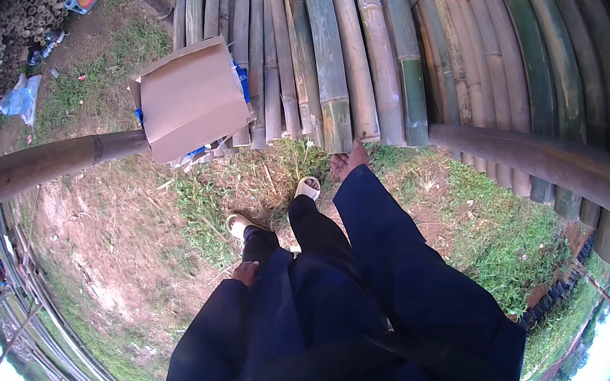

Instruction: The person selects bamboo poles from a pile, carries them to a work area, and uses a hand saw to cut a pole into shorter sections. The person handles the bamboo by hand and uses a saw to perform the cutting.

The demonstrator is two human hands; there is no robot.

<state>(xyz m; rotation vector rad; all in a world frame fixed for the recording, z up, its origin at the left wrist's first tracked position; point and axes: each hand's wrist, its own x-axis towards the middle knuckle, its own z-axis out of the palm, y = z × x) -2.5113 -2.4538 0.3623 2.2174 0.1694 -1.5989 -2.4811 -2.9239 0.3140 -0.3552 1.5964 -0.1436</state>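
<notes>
My right hand [351, 160] reaches forward to the near end of a bamboo pole [360, 77], one of several cut poles lying side by side on a rack. Its thumb meets the pole's end and the other fingers curl below it, partly hidden. Low beside my left leg is my left hand [246, 272], apart from the poles. Its fingers are too small and shaded to read. An upturned cardboard piece, perhaps a box [191, 98], rests on the poles ahead to the left, with blue bits showing at its edges.
Thick horizontal bamboo rails [36, 170] run at left and right [544, 150]. More poles [524, 49] lie to the right. Grass and bare soil [109, 268] are underfoot. A clear plastic bag [21, 100] and a blue-grey container [81, 1] sit at the far left, near stacked bamboo.
</notes>
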